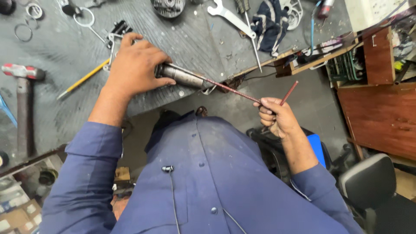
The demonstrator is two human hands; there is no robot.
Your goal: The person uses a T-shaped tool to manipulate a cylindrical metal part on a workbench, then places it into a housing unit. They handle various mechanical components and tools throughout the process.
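My left hand [134, 67] presses down on a grey metal cylinder [184, 77] that lies on the dark workbench [65, 52] near its front edge. A thin reddish rod [232, 89] sticks out of the cylinder's end and runs right, off the bench. My right hand [277, 116] grips that rod at its far end, in the air beyond the bench edge. A short red stick or pencil [289, 92] also juts up from the same fist.
On the bench lie a red-headed hammer [21, 86], a yellow pencil [84, 78], a key ring [84, 17], metal rings [24, 21], a silver spanner [229, 17] and a blue cloth [271, 24]. Wooden shelving [377, 78] stands at right, a black chair [377, 190] at lower right.
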